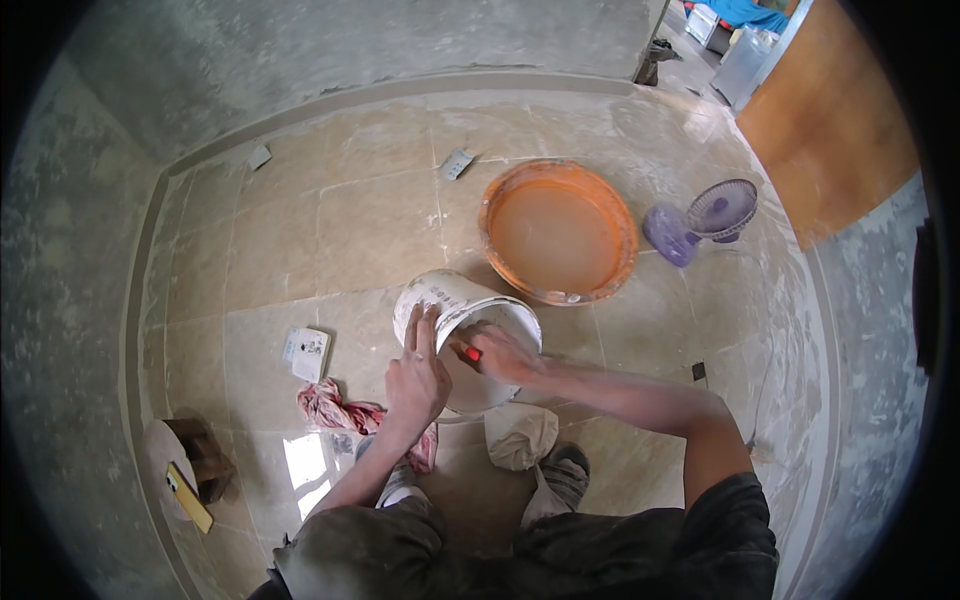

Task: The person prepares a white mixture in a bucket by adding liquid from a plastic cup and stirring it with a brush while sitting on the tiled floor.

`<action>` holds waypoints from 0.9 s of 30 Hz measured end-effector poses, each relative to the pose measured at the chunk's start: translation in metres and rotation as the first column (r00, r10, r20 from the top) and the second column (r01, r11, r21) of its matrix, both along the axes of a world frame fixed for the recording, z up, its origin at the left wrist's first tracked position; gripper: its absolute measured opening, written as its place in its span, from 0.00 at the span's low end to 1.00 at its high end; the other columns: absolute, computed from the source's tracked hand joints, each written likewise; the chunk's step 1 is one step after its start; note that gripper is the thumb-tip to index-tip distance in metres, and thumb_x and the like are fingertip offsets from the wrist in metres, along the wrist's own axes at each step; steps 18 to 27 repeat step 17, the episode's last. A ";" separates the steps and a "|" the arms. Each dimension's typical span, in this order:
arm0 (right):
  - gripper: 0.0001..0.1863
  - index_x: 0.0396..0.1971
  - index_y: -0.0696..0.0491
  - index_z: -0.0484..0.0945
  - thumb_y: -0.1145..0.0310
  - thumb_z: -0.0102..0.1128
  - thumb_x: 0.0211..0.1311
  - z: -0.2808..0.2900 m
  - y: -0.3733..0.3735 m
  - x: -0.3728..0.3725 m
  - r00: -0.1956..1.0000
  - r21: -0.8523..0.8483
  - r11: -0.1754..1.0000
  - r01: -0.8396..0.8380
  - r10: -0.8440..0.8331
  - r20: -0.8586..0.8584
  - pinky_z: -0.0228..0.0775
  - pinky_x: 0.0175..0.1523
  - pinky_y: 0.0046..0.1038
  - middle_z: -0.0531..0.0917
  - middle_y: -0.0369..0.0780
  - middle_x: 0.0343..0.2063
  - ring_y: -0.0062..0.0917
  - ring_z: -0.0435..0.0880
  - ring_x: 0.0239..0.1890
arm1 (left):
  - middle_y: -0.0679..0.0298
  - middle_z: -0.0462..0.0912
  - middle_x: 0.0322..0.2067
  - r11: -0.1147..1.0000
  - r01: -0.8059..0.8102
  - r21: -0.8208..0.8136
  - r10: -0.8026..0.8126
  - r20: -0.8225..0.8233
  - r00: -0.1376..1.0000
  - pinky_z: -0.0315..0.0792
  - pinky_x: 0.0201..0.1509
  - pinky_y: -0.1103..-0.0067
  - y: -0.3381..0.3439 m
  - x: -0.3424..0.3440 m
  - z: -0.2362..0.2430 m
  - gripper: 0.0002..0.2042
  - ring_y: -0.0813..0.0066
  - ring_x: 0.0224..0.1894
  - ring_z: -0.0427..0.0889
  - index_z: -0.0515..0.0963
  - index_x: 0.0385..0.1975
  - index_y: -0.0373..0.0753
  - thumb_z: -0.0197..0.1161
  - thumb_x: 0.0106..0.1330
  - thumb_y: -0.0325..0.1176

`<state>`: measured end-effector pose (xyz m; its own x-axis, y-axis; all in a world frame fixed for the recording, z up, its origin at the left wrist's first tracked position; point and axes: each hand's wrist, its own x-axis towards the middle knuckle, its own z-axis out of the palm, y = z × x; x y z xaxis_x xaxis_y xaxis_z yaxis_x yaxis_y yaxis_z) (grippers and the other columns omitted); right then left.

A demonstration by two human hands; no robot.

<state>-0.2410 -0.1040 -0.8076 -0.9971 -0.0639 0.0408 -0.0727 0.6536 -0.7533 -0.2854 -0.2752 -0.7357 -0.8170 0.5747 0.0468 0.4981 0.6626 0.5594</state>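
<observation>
A white bucket point(447, 288) is tilted on the floor with its mouth toward me, its outside spattered. My left hand point(418, 380) rests against the bucket's left side near the rim, fingers stretched along the wall. Inside the mouth, my right hand point(500, 357) is closed round a tool with a red-ended handle point(473, 353); its working end is hidden by my hand and the bucket. Pale material shows within the bucket. Just beyond it stands an orange basin point(625, 243) of cloudy, beige liquid.
Near my left foot lie a red-and-white cloth point(345, 412) and a small white box point(308, 354). A wooden stool-like piece point(205, 465) carries a yellow tool point(190, 497). A purple fan point(720, 210) lies right of the basin. A pale bag point(521, 436) touches my right foot.
</observation>
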 end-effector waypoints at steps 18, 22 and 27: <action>0.13 0.40 0.55 0.85 0.64 0.62 0.60 0.124 0.006 -0.006 0.999 -0.251 0.968 -0.013 0.001 -0.050 0.72 0.55 0.40 0.84 0.56 0.34 0.48 0.82 0.47 | 0.40 0.74 0.57 0.948 -0.020 0.319 0.025 -0.012 1.000 0.76 0.56 0.64 -0.039 -0.039 0.043 0.38 0.42 0.51 0.80 0.62 0.67 0.42 0.47 0.50 0.12; 0.13 0.40 0.55 0.85 0.64 0.62 0.60 0.124 0.006 -0.006 0.999 -0.251 0.968 -0.013 0.001 -0.050 0.72 0.55 0.40 0.84 0.56 0.34 0.48 0.82 0.47 | 0.40 0.74 0.57 0.948 -0.020 0.319 0.025 -0.012 1.000 0.76 0.56 0.64 -0.039 -0.039 0.043 0.38 0.42 0.51 0.80 0.62 0.67 0.42 0.47 0.50 0.12; 0.13 0.40 0.55 0.85 0.64 0.62 0.60 0.124 0.006 -0.006 0.999 -0.251 0.968 -0.013 0.001 -0.050 0.72 0.55 0.40 0.84 0.56 0.34 0.48 0.82 0.47 | 0.40 0.74 0.57 0.948 -0.020 0.319 0.025 -0.012 1.000 0.76 0.56 0.64 -0.039 -0.039 0.043 0.38 0.42 0.51 0.80 0.62 0.67 0.42 0.47 0.50 0.12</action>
